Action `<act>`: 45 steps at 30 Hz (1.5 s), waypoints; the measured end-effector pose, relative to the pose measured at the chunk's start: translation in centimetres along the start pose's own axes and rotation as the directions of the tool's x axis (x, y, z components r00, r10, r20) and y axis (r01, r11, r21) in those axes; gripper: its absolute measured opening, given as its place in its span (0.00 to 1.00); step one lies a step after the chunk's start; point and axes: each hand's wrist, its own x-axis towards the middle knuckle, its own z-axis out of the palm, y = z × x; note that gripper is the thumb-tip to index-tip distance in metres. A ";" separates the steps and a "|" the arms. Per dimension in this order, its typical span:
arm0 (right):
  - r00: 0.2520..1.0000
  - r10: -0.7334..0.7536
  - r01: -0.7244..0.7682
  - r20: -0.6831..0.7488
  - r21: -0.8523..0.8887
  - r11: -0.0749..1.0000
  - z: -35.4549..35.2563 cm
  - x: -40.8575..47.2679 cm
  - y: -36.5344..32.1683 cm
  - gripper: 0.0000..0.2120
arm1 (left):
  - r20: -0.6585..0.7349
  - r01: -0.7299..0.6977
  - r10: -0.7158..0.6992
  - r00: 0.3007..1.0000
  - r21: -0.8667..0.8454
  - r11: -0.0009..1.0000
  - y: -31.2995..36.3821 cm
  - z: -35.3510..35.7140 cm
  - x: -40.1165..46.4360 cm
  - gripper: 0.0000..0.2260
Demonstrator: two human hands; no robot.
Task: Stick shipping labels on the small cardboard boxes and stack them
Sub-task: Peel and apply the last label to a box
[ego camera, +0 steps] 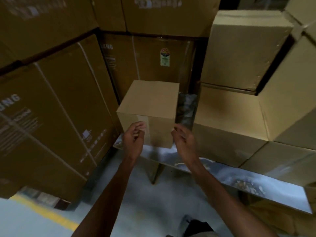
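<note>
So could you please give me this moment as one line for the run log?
small cardboard box: on metal shelf | left hand, right hand: before box, empty | label: none visible

1. There is a single view, from a camera worn on the person's head, looking forward and steeply down.
2. It sits close: both forearms reach in from the bottom edge toward a small cardboard box (150, 106) on a metal shelf (222, 170).
3. The wide lens bows the stacked cartons (51, 108) at the edges, and the frame seems slightly motion-blurred.

Big printed cartons (51, 108), yellow floor line (46, 214).
</note>
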 end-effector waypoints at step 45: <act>0.975 -0.216 0.209 0.045 -0.497 0.842 5.4 12.0 -5.9 0.49 | 0.049 -0.119 0.112 0.992 0.613 0.781 3.4 -3.1 16.0 0.36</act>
